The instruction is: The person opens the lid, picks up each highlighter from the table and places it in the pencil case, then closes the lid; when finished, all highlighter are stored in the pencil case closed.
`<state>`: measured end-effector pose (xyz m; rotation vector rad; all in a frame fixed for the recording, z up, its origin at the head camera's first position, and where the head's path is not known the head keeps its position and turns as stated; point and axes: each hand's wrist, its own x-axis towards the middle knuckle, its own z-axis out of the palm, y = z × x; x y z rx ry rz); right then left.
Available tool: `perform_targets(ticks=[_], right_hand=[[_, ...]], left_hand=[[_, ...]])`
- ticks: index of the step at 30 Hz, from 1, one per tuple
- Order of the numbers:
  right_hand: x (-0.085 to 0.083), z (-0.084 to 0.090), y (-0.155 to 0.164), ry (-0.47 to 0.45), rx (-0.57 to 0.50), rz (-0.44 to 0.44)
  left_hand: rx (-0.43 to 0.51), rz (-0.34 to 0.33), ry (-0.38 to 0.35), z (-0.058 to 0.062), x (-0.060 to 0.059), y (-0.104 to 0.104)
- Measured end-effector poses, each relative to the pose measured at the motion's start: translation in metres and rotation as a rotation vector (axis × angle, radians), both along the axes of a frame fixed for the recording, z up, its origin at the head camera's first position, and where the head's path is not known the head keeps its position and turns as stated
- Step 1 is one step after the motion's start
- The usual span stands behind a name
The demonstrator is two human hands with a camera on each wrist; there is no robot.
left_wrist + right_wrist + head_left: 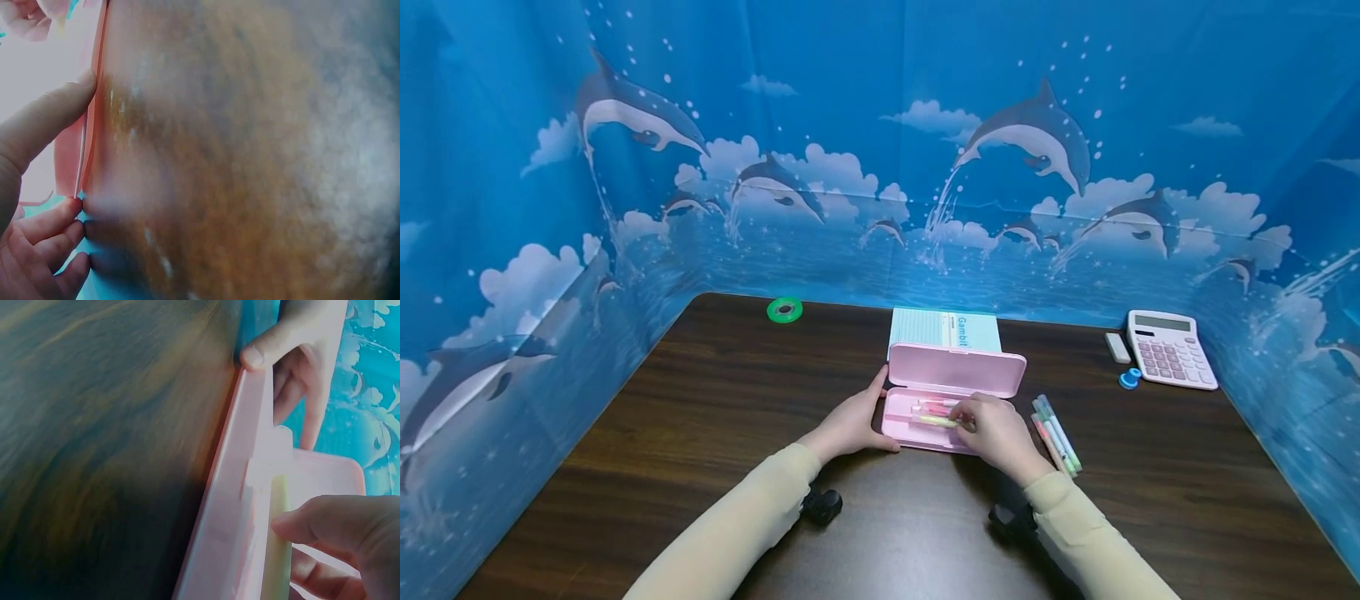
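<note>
A pink pencil case (pixel 901 427) lies open in the middle of the dark wooden table (pixel 715 417), its lid (pixel 957 370) standing up at the back. My left hand (pixel 867 417) grips the case's left end, thumb (pixel 44 122) on its front edge and fingers (pixel 50 250) behind. My right hand (pixel 972 422) pinches a yellow-green highlighter (pixel 936 420) lying in the case's tray, beside a pink pen (pixel 934 405). The right wrist view shows the highlighter (pixel 278 550) under my thumb (pixel 331 525), along the case (pixel 228 512).
Several pens (pixel 1057 433) lie just right of the case. A light-blue notebook (pixel 945 331) sits behind the lid. A green tape roll (pixel 785 310) is at the back left. A calculator (pixel 1170 348), an eraser (pixel 1117 347) and a small blue object (pixel 1130 379) sit back right.
</note>
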<state>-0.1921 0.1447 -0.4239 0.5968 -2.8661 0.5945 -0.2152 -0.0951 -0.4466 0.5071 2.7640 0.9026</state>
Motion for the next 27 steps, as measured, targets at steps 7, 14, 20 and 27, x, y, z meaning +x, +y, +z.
perform_targets(ticks=[7,14,20,27], right_hand=[[-0.005,-0.004,-0.017,-0.032,-0.002,0.038],[-0.004,-0.008,-0.03,-0.019,0.005,0.079],[-0.005,-0.006,-0.03,0.011,-0.041,0.068],[-0.004,-0.002,-0.01,0.011,-0.062,0.019]], left_hand=[[0.001,-0.002,0.001,0.0,-0.001,0.001],[0.014,-0.004,-0.009,-0.001,0.001,-0.001],[0.005,-0.008,0.012,-0.001,0.0,-0.001],[0.001,-0.004,0.009,-0.003,-0.001,0.0]])
